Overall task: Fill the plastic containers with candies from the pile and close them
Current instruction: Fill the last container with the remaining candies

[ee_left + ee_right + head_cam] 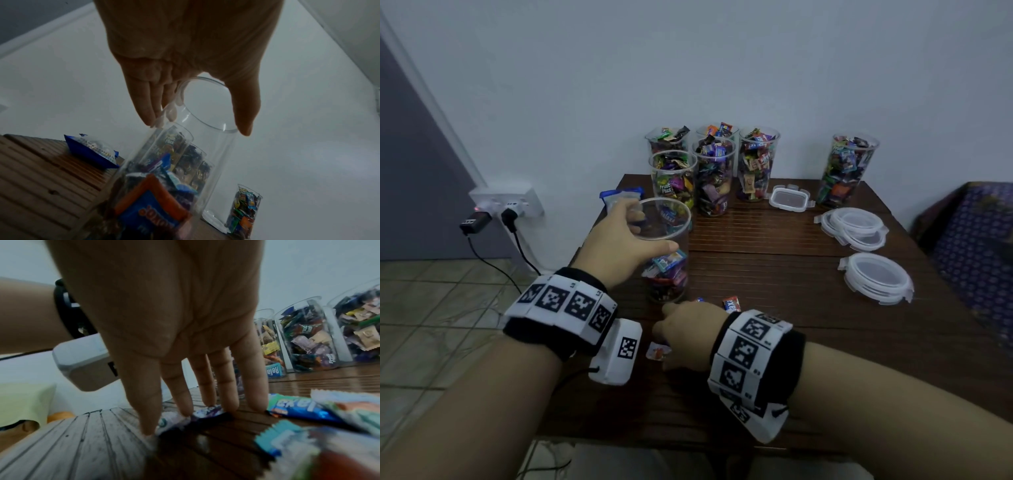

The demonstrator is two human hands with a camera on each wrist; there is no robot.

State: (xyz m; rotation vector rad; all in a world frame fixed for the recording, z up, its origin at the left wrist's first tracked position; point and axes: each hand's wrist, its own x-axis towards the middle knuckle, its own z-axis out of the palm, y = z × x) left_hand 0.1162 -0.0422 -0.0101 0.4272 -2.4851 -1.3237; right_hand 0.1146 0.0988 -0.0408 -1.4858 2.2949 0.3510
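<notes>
Container point(666, 250) in left hand point(616, 240)

My head camera looks forward and down across the wooden table point(774, 274) toward the wall; each wrist camera sits close behind its palm, looking along the fingers; all three share the candy-filled containers point(714, 178) at the back
</notes>
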